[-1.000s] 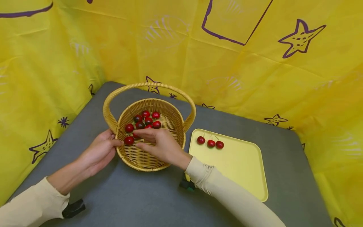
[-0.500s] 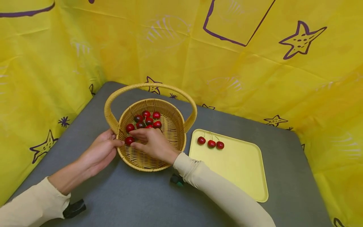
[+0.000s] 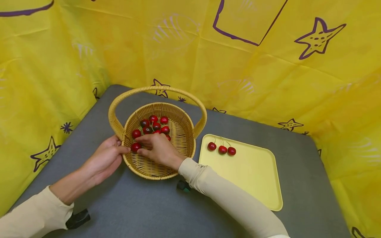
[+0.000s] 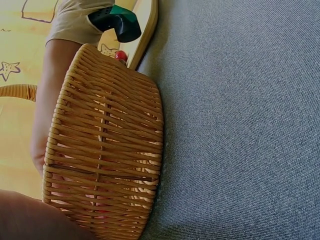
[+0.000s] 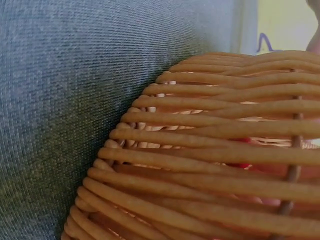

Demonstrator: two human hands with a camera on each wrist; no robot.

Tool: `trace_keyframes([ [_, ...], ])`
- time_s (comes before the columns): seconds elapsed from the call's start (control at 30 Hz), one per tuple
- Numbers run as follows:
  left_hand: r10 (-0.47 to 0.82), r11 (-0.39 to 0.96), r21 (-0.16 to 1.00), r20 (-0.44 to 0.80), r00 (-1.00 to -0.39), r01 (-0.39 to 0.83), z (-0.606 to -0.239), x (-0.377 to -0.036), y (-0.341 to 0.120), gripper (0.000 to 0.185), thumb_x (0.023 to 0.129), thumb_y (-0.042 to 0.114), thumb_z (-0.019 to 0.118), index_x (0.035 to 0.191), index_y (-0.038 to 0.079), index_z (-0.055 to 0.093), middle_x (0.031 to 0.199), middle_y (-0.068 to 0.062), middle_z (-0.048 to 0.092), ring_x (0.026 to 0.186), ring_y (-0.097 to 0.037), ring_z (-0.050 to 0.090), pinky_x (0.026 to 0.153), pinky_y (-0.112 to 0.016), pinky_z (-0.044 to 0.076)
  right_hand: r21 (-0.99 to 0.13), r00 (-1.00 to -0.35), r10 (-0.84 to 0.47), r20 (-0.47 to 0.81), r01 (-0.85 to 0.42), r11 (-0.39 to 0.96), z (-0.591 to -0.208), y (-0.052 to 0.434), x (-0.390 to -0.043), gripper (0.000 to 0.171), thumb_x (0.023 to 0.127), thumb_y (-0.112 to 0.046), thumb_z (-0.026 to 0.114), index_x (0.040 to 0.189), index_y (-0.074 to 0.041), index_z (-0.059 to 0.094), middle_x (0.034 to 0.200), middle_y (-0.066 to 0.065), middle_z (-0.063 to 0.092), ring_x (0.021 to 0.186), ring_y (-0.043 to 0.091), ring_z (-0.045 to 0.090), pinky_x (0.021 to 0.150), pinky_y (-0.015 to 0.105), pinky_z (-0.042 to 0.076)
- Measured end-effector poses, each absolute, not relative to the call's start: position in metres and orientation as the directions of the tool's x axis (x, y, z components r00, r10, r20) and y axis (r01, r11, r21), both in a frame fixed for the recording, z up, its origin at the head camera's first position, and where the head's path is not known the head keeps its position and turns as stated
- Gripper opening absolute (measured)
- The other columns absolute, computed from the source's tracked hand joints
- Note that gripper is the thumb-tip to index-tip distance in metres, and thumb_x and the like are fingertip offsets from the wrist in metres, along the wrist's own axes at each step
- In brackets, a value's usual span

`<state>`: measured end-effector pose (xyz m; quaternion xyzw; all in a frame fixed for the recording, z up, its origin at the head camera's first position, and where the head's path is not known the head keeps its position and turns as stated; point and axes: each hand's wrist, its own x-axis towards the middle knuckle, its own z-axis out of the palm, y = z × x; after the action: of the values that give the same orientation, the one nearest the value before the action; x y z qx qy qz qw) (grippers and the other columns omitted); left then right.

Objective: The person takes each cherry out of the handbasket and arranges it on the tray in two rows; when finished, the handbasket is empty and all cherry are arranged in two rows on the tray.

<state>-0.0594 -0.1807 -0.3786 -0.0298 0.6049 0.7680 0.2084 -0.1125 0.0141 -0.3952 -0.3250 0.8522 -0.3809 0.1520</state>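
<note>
My left hand [image 3: 102, 157] grips the left rim of a round wicker basket [image 3: 175, 165], thumb on the rim and fingers outside near the handle's foot. Inside the basket lie several dark red cherries, most of them bunched towards the back left. My right hand [image 3: 162, 150] reaches in over the front right side. Its thumb and forefinger pinch about a cherry [image 3: 136, 147] by the left wall, and the hand hides part of the basket floor. The left wrist view shows the basket's woven side [image 4: 105, 130]; in the right wrist view the weave [image 5: 215, 130] hides the fingertips.
A pale yellow tray [image 3: 250, 175] lies right of the basket, with three stemmed cherries [image 3: 222, 149] near its far left corner. The arched handle [image 3: 157, 88] stands upright over the basket. Grey cloth [image 3: 134, 208] covers the table; yellow patterned curtains hang behind and at the sides.
My right hand has moved left and slightly down onto the cherry by the left wall, then settled there. Another cherry now shows behind the hand. My left hand keeps its place on the rim.
</note>
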Motion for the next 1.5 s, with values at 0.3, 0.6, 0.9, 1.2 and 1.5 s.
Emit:
trace_keyframes([
  [0.3, 0.286, -0.178, 0.918, -0.297, -0.911, -0.355, -0.381, -0.058, -0.182, 0.083, 0.101, -0.011, 0.038, 0.167, 0.000, -0.010, 0.176, -0.014, -0.006, 0.160, -0.026, -0.005, 0.131, -0.049, 0.001, -0.676, -0.711, -0.703, 0.035, -0.535, 0.508, -0.401, 0.011, -0.113, 0.032, 0.098, -0.017, 0.077, 0.130, -0.010, 0.076, 0.124, -0.001, 0.077, 0.113, 0.000, 0.068, 0.093, 0.007, 0.048],
  [0.6, 0.297, -0.178, 0.921, -0.286, -0.911, -0.347, -0.382, -0.060, -0.180, 0.081, 0.101, -0.010, 0.040, 0.167, -0.001, -0.007, 0.176, -0.015, -0.001, 0.160, -0.027, -0.002, 0.131, -0.049, 0.003, -0.706, -0.729, -0.682, 0.058, -0.513, 0.488, -0.389, 0.023, -0.110, 0.031, 0.097, -0.016, 0.079, 0.127, -0.010, 0.077, 0.122, -0.001, 0.077, 0.112, 0.000, 0.070, 0.092, 0.008, 0.050],
  [0.9, 0.281, -0.156, 0.921, -0.305, -0.910, -0.356, -0.382, -0.062, -0.178, 0.081, 0.102, -0.009, 0.039, 0.167, 0.000, -0.009, 0.175, -0.016, -0.003, 0.160, -0.028, -0.003, 0.131, -0.050, 0.003, -0.770, -0.754, -0.643, 0.130, -0.486, 0.414, -0.350, 0.069, -0.086, 0.030, 0.099, -0.017, 0.076, 0.129, -0.014, 0.077, 0.124, -0.004, 0.077, 0.116, 0.007, 0.070, 0.096, 0.015, 0.053],
  [1.2, 0.280, -0.161, 0.919, -0.308, -0.909, -0.361, -0.382, -0.061, -0.181, 0.079, 0.104, -0.008, 0.038, 0.166, 0.000, -0.010, 0.175, -0.016, -0.005, 0.159, -0.027, -0.004, 0.131, -0.047, 0.004, -0.869, -0.838, -0.506, 0.204, -0.393, 0.301, -0.315, 0.131, -0.053, 0.034, 0.095, -0.010, 0.080, 0.128, -0.017, 0.078, 0.123, -0.006, 0.077, 0.107, 0.005, 0.074, 0.089, 0.030, 0.062],
  [1.5, 0.281, -0.161, 0.919, -0.308, -0.909, -0.361, -0.383, -0.060, -0.181, 0.080, 0.104, -0.009, 0.038, 0.166, 0.001, -0.011, 0.175, -0.014, -0.008, 0.159, -0.026, -0.007, 0.131, -0.045, 0.003, -0.926, -0.926, -0.308, 0.217, -0.295, 0.235, -0.317, 0.214, -0.041, 0.041, 0.092, 0.001, 0.079, 0.131, -0.013, 0.076, 0.126, 0.004, 0.077, 0.111, 0.023, 0.075, 0.090, 0.037, 0.061],
])
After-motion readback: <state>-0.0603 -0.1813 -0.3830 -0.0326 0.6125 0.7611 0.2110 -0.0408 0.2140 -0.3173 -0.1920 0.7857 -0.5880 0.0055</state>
